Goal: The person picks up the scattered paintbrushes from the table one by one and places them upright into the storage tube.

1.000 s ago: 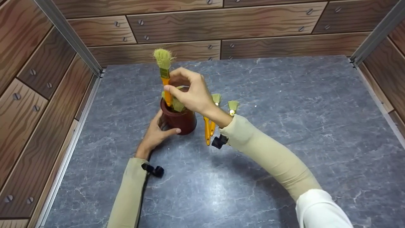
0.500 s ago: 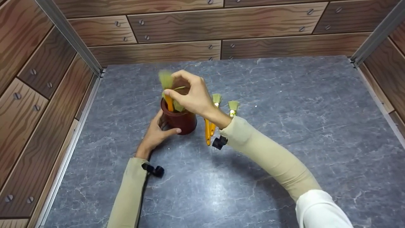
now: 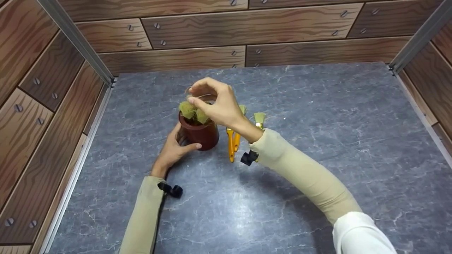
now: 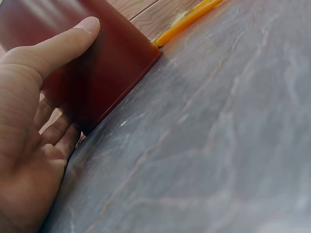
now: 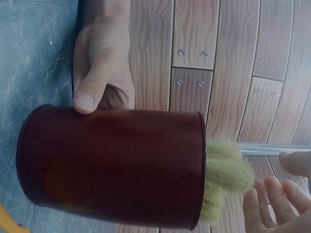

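Observation:
A dark red cup (image 3: 203, 137) stands upright on the table, left of its middle. Paintbrushes (image 3: 187, 110) are in it, bristles up, showing above the rim; their handles are hidden inside. My left hand (image 3: 172, 149) holds the cup low on its left side. In the left wrist view the thumb lies along the cup wall (image 4: 116, 58), with the other fingers behind. Just over the bristles hovers my right hand (image 3: 221, 106), fingers bent and apart from the thumb. The right wrist view shows that hand (image 5: 279, 206) holding nothing, beside the bristle tips (image 5: 231, 172).
Right of the cup lie more paintbrushes with orange handles (image 3: 231, 145), partly under the right forearm. One brush's bristles (image 3: 259, 117) show beyond the right wrist. Wood-patterned walls (image 3: 197, 28) border the grey marbled tabletop (image 3: 335, 116) at the back and sides.
The paintbrush pinched in my right hand went down into the cup, and the fingers let go of it. The left hand and the cup stay in place.

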`<move>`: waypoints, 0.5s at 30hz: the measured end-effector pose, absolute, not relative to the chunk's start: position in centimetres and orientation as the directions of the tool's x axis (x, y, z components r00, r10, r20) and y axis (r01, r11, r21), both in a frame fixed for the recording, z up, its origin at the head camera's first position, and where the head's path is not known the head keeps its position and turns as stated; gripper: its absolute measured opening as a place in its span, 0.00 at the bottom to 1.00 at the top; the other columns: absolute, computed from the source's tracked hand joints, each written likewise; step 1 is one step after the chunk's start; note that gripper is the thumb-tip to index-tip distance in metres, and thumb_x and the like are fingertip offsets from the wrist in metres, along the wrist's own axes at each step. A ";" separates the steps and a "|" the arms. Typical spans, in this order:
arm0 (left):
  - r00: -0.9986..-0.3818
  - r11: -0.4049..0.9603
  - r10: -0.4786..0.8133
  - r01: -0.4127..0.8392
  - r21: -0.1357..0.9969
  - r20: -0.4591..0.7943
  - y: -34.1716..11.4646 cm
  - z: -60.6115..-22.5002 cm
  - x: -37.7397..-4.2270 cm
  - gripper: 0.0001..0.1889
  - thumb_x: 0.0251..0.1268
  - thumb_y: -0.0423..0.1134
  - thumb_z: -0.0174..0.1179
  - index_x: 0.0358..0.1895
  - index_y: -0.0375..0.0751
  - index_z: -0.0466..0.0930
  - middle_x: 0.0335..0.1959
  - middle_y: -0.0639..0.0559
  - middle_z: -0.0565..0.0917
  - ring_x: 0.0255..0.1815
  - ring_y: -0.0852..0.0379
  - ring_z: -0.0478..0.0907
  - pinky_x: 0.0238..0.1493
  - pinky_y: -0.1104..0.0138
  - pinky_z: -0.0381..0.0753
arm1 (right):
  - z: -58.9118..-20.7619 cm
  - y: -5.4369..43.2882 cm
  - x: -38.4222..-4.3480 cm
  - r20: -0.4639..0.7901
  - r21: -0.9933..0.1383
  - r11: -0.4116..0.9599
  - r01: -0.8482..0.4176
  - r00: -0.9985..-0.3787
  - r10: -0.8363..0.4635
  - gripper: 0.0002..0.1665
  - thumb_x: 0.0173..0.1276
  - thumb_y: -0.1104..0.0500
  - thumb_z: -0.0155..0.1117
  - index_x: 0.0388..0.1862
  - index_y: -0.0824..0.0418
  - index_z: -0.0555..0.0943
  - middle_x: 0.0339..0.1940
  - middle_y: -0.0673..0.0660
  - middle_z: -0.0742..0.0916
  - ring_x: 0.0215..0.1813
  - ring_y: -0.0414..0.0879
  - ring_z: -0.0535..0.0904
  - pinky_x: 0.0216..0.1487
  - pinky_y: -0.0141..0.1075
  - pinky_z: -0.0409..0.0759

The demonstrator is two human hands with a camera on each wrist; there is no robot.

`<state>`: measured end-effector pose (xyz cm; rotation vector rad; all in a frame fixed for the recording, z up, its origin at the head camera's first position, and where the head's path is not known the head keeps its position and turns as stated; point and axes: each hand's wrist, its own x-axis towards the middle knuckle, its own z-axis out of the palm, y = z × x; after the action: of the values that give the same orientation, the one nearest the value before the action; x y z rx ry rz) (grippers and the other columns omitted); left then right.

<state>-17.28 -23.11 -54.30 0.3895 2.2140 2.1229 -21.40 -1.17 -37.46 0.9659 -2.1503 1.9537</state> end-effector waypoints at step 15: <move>-0.969 0.016 0.213 0.134 0.991 0.127 -23.0 -54.2 -17.2 0.55 0.60 0.33 0.81 0.86 0.60 0.57 0.80 0.54 0.72 0.82 0.54 0.67 0.84 0.57 0.66 | -38.6 3.1 -21.8 0.405 -0.868 0.137 -0.477 -0.841 -0.358 0.14 0.73 0.61 0.74 0.55 0.64 0.87 0.50 0.57 0.92 0.51 0.46 0.89 0.57 0.37 0.89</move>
<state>-17.15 -22.99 -54.23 0.3753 2.1982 2.1312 -21.85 3.13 -38.64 0.8452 -2.2917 1.8133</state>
